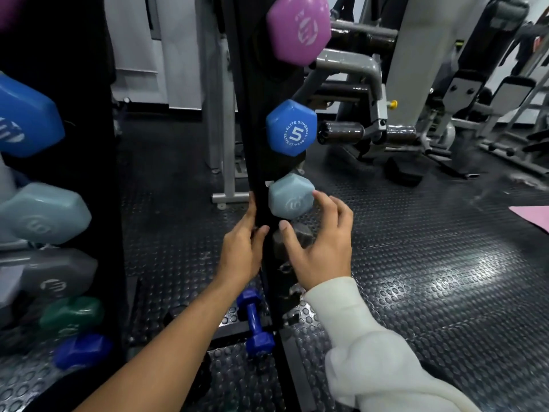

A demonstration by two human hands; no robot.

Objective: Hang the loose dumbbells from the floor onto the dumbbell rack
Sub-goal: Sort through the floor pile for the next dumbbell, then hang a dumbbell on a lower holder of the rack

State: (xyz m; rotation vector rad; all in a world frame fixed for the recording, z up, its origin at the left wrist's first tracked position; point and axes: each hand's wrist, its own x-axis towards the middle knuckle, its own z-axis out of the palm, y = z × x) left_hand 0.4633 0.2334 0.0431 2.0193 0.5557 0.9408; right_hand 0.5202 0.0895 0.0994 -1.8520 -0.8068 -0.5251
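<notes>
A black upright dumbbell rack [261, 162] stands in the middle, with a purple dumbbell [298, 28], a blue "5" dumbbell [292, 127] and a pale grey-blue dumbbell [291, 197] hung on its right side. Below them sits a dark grey dumbbell [292, 239]. My right hand [322, 242] has its fingers spread around the dark grey dumbbell's end, a fingertip touching the pale one. My left hand [242, 248] rests against the rack's post. A small dark blue dumbbell [255, 321] lies on the floor at the rack's foot.
At the left edge, more dumbbells hang close to the camera: blue [26, 117], pale grey-blue [44, 214], grey [56, 276], green [71, 315] and dark blue [81, 349]. Grey gym machines [416, 84] stand behind on the right. A pink mat [531, 217] lies on the studded rubber floor.
</notes>
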